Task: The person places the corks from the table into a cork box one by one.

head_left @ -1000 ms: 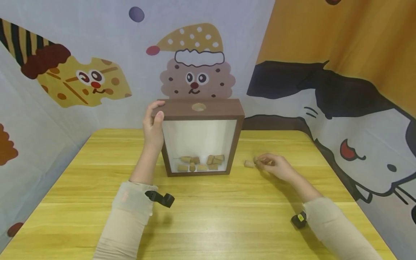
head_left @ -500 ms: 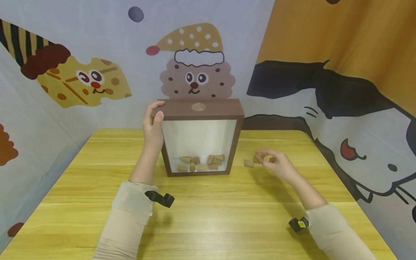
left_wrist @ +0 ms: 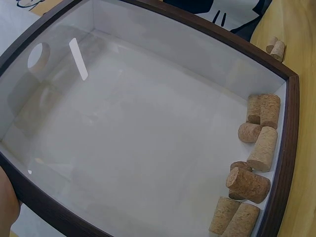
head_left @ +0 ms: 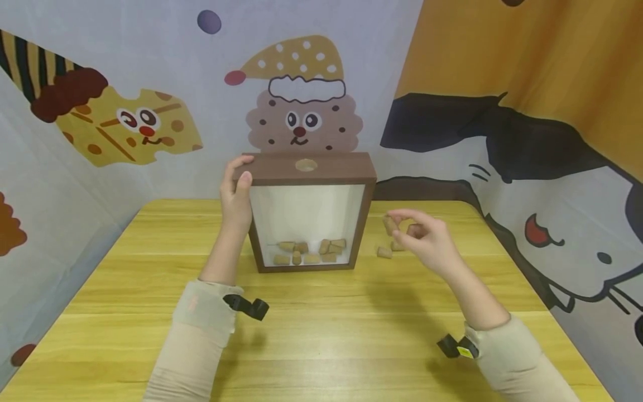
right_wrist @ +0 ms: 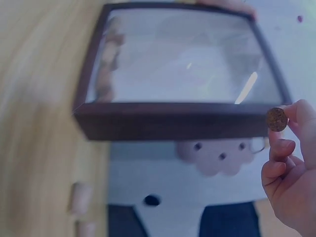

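A dark brown wooden shadow box (head_left: 365, 223) stands upright on the table, with a clear front and a round hole (head_left: 306, 165) in its top. Several corks (left_wrist: 263, 148) lie along its bottom. My left hand (head_left: 236, 195) grips the box's upper left corner, thumb at the front. Between thumb and fingertips my right hand (head_left: 427, 237) pinches a cork (right_wrist: 277, 119), held above the table to the right of the box. Below that hand, two more corks lie on the tabletop; the nearer cork (head_left: 384, 252) shows fully, the other cork (head_left: 397, 245) is partly hidden by the hand.
The yellow wood-grain table (head_left: 311, 335) reaches back to a cloth backdrop (head_left: 201, 72) printed with cartoon figures. A small black camera (head_left: 247, 306) sits on the left wrist, and another black camera (head_left: 457, 346) on the right.
My right hand has picked a cork up from beside the others and raised it off the table, slightly toward the box. My left hand and the box have stayed in place.
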A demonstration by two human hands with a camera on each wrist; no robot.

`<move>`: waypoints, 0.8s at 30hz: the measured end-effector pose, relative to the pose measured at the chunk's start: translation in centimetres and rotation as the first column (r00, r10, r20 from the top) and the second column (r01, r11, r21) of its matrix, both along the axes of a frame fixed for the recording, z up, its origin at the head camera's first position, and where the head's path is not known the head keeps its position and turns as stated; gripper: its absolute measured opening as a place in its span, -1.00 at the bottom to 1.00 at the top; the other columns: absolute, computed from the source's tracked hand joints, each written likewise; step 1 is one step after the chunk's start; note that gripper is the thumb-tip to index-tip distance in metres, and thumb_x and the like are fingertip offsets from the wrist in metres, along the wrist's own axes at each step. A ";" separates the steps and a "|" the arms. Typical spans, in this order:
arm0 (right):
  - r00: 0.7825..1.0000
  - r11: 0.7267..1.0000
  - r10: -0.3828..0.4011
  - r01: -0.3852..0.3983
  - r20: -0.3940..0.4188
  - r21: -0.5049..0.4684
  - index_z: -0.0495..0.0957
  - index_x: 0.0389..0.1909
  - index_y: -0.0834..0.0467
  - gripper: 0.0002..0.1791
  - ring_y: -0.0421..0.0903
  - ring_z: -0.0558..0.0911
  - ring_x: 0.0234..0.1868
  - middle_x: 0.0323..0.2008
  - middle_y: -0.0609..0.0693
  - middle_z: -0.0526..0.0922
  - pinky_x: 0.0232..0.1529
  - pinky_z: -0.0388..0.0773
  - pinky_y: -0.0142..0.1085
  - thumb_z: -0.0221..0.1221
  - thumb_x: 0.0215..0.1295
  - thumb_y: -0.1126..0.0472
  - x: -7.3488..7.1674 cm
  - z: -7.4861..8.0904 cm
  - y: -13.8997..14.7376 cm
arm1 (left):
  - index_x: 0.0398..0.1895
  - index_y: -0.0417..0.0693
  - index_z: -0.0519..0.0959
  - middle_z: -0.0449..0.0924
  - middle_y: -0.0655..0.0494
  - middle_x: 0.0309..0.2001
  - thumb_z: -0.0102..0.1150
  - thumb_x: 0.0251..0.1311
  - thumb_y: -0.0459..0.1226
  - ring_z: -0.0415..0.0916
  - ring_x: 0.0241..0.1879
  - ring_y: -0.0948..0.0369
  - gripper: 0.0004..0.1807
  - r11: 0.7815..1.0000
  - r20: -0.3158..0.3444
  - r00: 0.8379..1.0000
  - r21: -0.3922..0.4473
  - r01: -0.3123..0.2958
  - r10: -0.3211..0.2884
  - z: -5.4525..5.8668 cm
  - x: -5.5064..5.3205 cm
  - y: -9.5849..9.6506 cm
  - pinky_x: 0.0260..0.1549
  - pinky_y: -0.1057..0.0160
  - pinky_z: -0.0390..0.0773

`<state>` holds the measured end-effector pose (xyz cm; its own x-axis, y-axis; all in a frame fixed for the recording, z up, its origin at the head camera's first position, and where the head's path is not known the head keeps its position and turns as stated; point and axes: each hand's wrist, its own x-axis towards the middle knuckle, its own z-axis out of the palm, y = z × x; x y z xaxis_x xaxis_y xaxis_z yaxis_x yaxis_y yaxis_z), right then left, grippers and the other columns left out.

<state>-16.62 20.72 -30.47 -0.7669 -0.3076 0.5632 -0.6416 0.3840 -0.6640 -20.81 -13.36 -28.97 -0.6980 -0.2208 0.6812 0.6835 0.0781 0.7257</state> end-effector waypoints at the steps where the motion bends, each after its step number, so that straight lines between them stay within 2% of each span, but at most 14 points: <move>1: 1.000 1.000 0.008 -0.008 -0.019 -0.016 0.57 -0.03 0.34 -0.59 -0.28 0.22 -0.76 -0.26 -0.09 0.59 -0.79 0.16 -0.39 0.20 0.05 0.61 0.0 0.2 -0.2 | 0.08 -0.46 0.34 0.29 -0.38 0.22 -0.07 0.21 -0.03 0.05 0.37 -0.03 -0.37 1.000 0.000 1.000 0.002 0.004 -0.004 0.0 0.0 0.0 0.28 -0.03 -0.06; 6: 0.991 0.992 0.086 -0.095 -0.098 -0.084 0.58 -0.02 0.29 -0.56 -0.23 0.26 -0.74 -0.23 -0.05 0.59 -0.77 0.19 -0.39 0.23 0.03 0.61 -0.2 1.5 -1.4 | 0.09 -0.45 0.34 0.28 -0.35 0.23 -0.04 0.21 0.03 0.05 0.36 0.03 -0.32 1.000 0.011 1.000 0.004 0.012 -0.012 0.0 0.1 0.0 0.28 -0.05 -0.08; 12: 0.980 0.979 0.131 -0.151 -0.150 -0.134 0.59 -0.01 0.28 -0.55 -0.20 0.27 -0.72 -0.24 0.02 0.58 -0.72 0.21 -0.38 0.22 0.03 0.62 -0.3 4.1 -3.6 | 0.10 -0.45 0.34 0.30 -0.31 0.22 0.00 0.19 0.14 0.07 0.35 0.05 -0.22 1.000 0.009 1.000 0.001 0.009 -0.009 0.0 0.1 0.0 0.27 -0.04 -0.06; 18: 0.977 0.972 0.139 -0.165 -0.161 -0.167 0.59 -0.01 0.25 -0.56 -0.17 0.26 -0.73 -0.24 0.00 0.59 -0.71 0.20 -0.38 0.24 0.05 0.58 -1.4 6.5 -5.7 | 0.10 -0.48 0.32 0.27 -0.41 0.20 0.03 0.17 0.21 0.09 0.33 0.05 -0.15 1.000 -0.004 1.000 0.003 0.015 -0.015 0.0 0.1 0.0 0.26 0.01 -0.02; 24: 0.981 0.978 0.127 -0.149 -0.149 -0.148 0.60 0.00 0.17 -0.59 -0.15 0.22 -0.74 -0.23 -0.07 0.58 -0.73 0.15 -0.36 0.27 0.10 0.49 -3.0 8.3 -7.4 | 0.10 -0.47 0.34 0.30 -0.38 0.19 0.03 0.17 0.19 0.10 0.33 0.04 -0.16 1.000 -0.012 1.000 0.002 0.004 -0.004 0.0 0.1 0.1 0.27 0.02 -0.03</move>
